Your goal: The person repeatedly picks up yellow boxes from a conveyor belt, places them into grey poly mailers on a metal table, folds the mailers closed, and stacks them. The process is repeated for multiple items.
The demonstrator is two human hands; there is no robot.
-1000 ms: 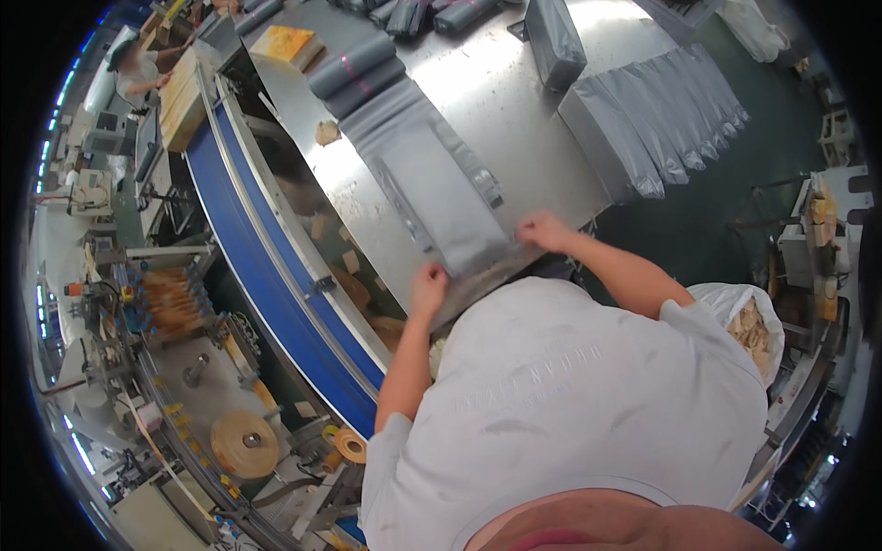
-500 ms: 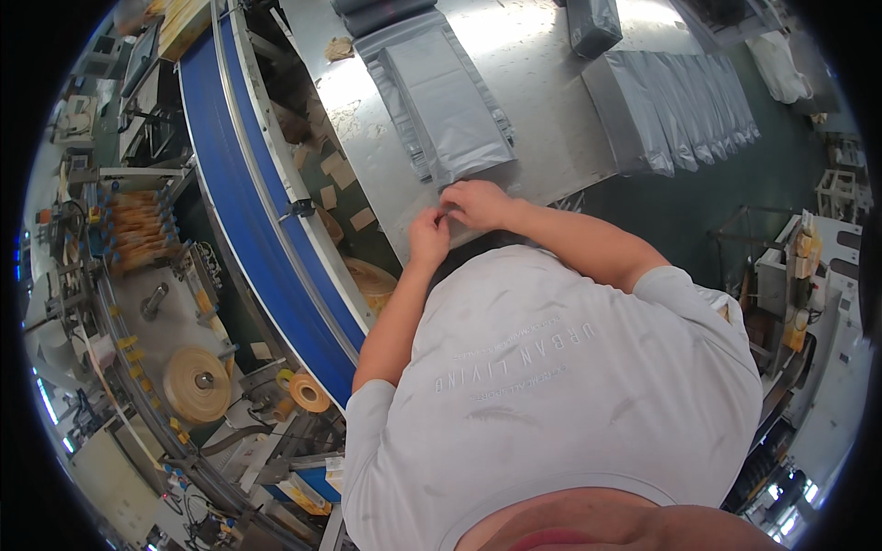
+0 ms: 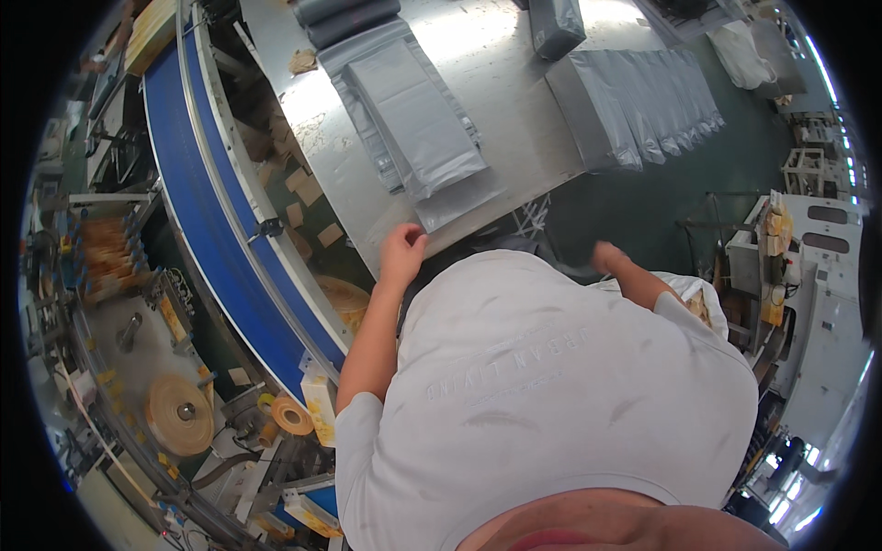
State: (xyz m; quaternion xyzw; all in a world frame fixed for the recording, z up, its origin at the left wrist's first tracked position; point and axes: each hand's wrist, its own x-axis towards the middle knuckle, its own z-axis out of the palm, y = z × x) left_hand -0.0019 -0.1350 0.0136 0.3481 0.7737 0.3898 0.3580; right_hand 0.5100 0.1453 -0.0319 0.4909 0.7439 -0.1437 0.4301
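My left hand (image 3: 403, 256) is at the near edge of the metal table, its thumb and fingers curled together in a pinch. Whatever it may hold is too small to make out. Just beyond it lies a stack of flat grey plastic bags (image 3: 418, 119), the lowest near end of one sticking out toward me. My right hand (image 3: 608, 258) is off the table, low beside my right side. Its fingers are turned away and blurred, and a grey sheet-like shape shows near it, so I cannot tell if it grips anything.
A fanned row of grey bags (image 3: 643, 106) overhangs the table's right edge. Behind it stands a grey block-shaped bundle (image 3: 556, 26). Grey rolls (image 3: 354, 20) lie at the far left of the table (image 3: 514, 138). A blue conveyor belt (image 3: 197, 165) runs along my left, with a yellow-white package (image 3: 318, 404).
My hands have parted: the right has swung off the table to my right side, while the left stays near the edge. A yellow-white package now shows by the belt. The view has shifted.
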